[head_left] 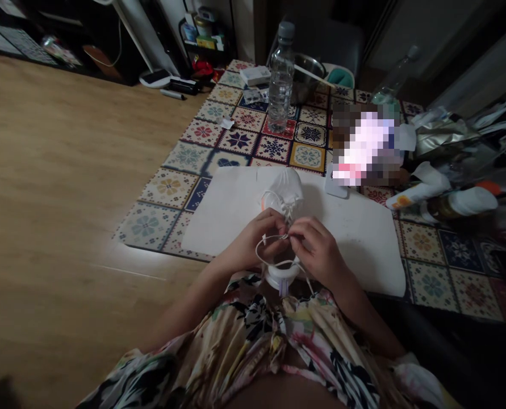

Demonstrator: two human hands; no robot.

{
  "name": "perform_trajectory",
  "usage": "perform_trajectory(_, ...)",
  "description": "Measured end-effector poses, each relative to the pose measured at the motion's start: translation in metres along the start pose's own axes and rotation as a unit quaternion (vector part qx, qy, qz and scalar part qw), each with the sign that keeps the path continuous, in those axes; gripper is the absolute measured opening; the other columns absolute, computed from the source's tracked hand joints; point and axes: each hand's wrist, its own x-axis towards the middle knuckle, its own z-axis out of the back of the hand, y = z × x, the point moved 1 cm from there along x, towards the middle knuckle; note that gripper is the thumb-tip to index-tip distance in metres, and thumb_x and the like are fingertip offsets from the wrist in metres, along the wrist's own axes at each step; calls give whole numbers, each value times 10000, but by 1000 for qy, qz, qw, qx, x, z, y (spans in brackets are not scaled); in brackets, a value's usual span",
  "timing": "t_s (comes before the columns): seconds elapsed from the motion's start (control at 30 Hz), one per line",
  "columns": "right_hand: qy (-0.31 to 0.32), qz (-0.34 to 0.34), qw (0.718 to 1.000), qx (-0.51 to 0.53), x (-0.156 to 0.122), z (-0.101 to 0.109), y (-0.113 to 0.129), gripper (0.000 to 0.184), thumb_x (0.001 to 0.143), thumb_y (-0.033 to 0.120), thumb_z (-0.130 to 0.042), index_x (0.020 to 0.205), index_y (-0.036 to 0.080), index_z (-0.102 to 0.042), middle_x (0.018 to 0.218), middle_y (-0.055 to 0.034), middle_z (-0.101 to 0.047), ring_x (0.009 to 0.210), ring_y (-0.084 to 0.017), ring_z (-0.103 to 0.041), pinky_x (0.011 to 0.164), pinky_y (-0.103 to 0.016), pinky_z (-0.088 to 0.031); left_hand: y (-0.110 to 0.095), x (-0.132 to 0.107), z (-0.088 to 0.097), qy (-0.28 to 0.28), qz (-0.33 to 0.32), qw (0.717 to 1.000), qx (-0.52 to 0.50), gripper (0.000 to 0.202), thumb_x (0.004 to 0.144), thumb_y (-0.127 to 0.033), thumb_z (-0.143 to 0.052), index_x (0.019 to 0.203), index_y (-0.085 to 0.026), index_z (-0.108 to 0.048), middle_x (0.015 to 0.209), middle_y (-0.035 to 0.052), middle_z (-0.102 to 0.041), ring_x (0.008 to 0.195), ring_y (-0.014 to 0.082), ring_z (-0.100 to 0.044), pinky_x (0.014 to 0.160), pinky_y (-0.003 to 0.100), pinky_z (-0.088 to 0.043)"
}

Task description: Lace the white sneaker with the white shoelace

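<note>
My left hand (256,238) and my right hand (318,247) meet over the near part of a white mat (222,207). Both sets of fingers pinch a thin white cord (258,250), which loops down below them. Just beyond the fingertips, a small white cloth pouch (285,184) lies with its gathered neck toward me, and the cord appears to come from there. An orange mark shows at its left side. Under the loop, close to my body, is a white rounded object (280,275) with a pale lavender strip; its kind is unclear.
Behind the mat stands a clear plastic bottle (281,79), with a metal pot (306,74) beyond it. A blurred-out lit screen (363,147) is propped at the right. Tubes and a white-capped bottle (461,204) lie along the right side of the patterned tabletop (167,184).
</note>
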Motion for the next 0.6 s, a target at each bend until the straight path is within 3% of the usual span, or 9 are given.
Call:
perform_trajectory(0.13,26,-33,995,87,2,0,-7,32,933,220,-563,904,217,-575,971,-50,-551,958,-182,-571,856,-331,-501,4,0,2,0,27,998,-51,291,877,-439,-638,772,-168,-630,888,54,-578,845,170,-559,783,289,-465)
perform_trajectory(0.27,60,-54,981,175,2,4,-16,229,926,423,-595,829,215,-597,1017,-54,-546,1023,-184,-565,961,-364,-463,9,-1,5,-8,59,993,-97,369,865,-515,-631,742,-171,-685,903,60,-593,837,167,-567,812,303,-465)
perform_trajectory(0.33,60,-56,969,232,2,7,-18,284,923,470,-584,801,215,-592,1001,-48,-558,987,-174,-577,941,-356,-469,13,-3,7,-15,80,989,-126,383,839,-526,-660,709,-167,-685,884,61,-587,826,171,-565,799,307,-463)
perform_trajectory(0.47,-4,-68,935,347,0,15,-18,330,910,500,-593,750,215,-548,853,-23,-569,819,-161,-575,770,-319,-494,14,-6,16,-90,69,973,-199,435,806,-545,-689,605,-169,-602,817,47,-547,770,164,-526,730,303,-452)
perform_trajectory(0.6,-108,-73,904,406,-1,28,-10,355,867,522,-635,707,231,-506,635,14,-519,636,-167,-550,618,-312,-486,1,-5,28,-217,27,943,-251,505,748,-588,-721,565,-185,-478,706,13,-459,703,156,-479,663,299,-454)
